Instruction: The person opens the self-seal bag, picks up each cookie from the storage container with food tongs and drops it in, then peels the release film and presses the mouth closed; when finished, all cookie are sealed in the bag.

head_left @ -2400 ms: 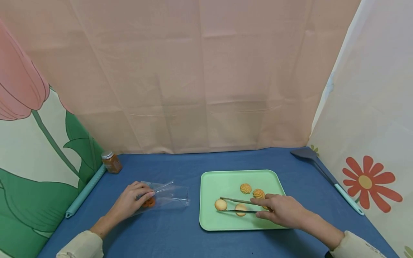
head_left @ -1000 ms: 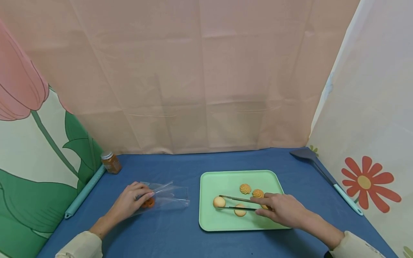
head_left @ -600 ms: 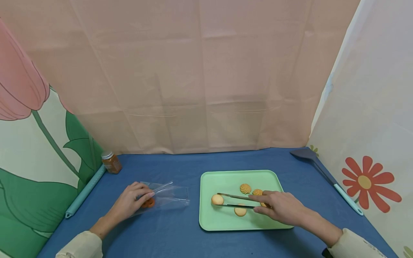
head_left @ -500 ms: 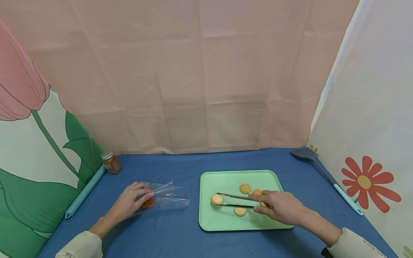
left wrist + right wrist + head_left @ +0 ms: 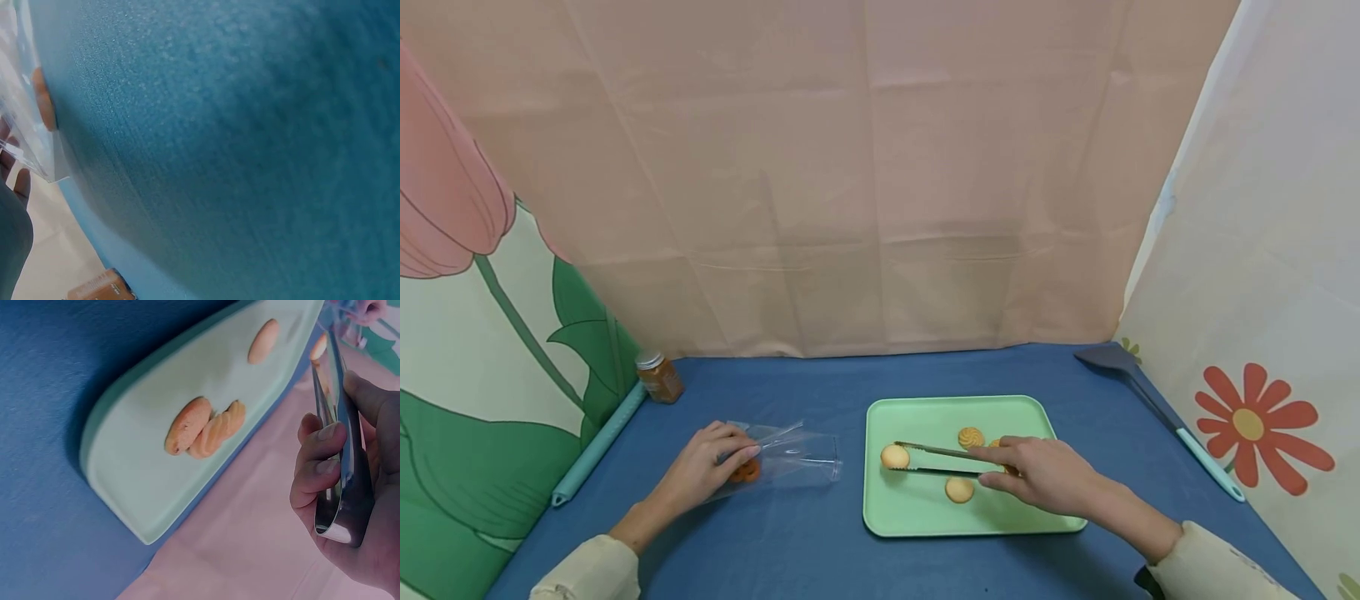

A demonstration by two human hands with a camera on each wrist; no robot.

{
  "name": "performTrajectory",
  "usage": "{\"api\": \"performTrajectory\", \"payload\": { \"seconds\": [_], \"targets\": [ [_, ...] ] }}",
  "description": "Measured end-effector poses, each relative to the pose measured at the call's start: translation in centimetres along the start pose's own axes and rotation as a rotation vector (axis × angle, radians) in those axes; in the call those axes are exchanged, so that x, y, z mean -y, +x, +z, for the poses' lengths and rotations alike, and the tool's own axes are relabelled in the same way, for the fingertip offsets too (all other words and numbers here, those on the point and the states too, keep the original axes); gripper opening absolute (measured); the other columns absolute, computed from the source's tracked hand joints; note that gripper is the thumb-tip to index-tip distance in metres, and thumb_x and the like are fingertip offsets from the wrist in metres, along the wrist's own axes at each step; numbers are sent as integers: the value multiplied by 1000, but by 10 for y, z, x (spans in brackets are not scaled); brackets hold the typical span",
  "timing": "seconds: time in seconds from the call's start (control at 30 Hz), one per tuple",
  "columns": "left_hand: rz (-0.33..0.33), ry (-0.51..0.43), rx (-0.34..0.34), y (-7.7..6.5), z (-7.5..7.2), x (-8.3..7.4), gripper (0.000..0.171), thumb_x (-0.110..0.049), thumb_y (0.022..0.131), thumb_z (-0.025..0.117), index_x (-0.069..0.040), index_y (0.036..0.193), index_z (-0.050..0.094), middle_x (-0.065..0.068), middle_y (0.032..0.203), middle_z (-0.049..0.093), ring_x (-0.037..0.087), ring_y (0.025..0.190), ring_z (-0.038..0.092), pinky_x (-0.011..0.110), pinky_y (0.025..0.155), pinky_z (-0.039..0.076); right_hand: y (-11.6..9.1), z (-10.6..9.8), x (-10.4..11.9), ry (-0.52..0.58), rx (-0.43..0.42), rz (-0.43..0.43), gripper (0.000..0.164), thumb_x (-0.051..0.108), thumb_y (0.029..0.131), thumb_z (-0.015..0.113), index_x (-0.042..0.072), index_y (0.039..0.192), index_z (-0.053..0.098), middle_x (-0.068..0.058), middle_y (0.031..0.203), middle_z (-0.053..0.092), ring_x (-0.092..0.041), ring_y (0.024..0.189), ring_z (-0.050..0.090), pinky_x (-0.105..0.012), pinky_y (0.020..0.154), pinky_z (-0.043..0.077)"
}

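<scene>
My right hand (image 5: 1037,473) grips metal tongs (image 5: 350,487). Their tips stand on either side of a round pale cookie (image 5: 895,457), which in the right wrist view appears raised above the light green tray (image 5: 887,517). Below the tongs lies another plain round cookie (image 5: 958,490) on the tray. A swirled cookie (image 5: 971,438) sits farther back, and more cookies (image 5: 187,425) are partly covered by my right hand in the head view. My left hand (image 5: 711,462) pinches a clear plastic bag (image 5: 808,458) with orange-brown ring-shaped pieces (image 5: 747,472) in it.
A small jar (image 5: 659,378) with a silver lid stands at the back left. In front of it lies a long light-blue rolled item (image 5: 598,446) along the left edge. A dark spatula (image 5: 1150,404) with a pale handle lies along the right edge of the blue-covered table (image 5: 820,554).
My right hand and the tongs have moved left and slightly back, and the cookie at the tips has travelled with them towards the tray's left rim. My left hand stays put.
</scene>
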State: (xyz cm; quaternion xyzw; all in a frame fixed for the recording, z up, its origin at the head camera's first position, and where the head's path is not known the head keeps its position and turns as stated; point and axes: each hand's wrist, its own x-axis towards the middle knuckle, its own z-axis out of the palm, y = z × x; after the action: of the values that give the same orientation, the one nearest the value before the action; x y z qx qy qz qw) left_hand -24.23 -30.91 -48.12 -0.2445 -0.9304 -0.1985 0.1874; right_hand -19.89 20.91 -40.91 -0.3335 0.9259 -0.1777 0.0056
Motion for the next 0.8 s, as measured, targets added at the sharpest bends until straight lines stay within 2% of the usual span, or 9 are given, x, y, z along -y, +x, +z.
{"api": "performTrajectory", "payload": {
  "seconds": [0.27, 0.5, 0.67, 0.8],
  "targets": [
    [-7, 8, 3, 0, 0, 0, 9, -27, 94, 72, -26, 97, 80, -18, 96, 68, 3, 89, 55, 34, 76, 47, 16, 1, 10, 6, 10, -18, 41, 47, 100, 57, 29, 136, 64, 15, 79, 55, 5, 58, 40, -18, 51, 34],
    [-2, -3, 1, -1, 1, -1, 10, -27, 94, 71, -25, 98, 80, -19, 96, 68, 3, 88, 55, 34, 76, 47, 31, 4, 20, 9, 17, -61, 41, 43, 100, 59, 26, 137, 64, 12, 87, 62, 7, 60, 44, -18, 51, 35],
    [3, -9, -11, -2, 1, 0, 10, -25, 94, 71, -25, 98, 80, -19, 95, 68, 3, 88, 55, 33, 75, 47, 41, 7, 26, -7, 31, -72, 41, 44, 100, 59, 28, 137, 64, 14, 78, 53, 5, 56, 40, -19, 46, 32],
    [21, -11, -28, -2, 0, 0, 9, -23, 94, 72, -23, 97, 80, -16, 94, 68, 4, 87, 55, 33, 74, 46, 49, 10, 30, -19, 34, -72, 41, 44, 100, 60, 29, 137, 63, 14, 76, 52, 4, 55, 39, -20, 46, 31]
  ]
}}
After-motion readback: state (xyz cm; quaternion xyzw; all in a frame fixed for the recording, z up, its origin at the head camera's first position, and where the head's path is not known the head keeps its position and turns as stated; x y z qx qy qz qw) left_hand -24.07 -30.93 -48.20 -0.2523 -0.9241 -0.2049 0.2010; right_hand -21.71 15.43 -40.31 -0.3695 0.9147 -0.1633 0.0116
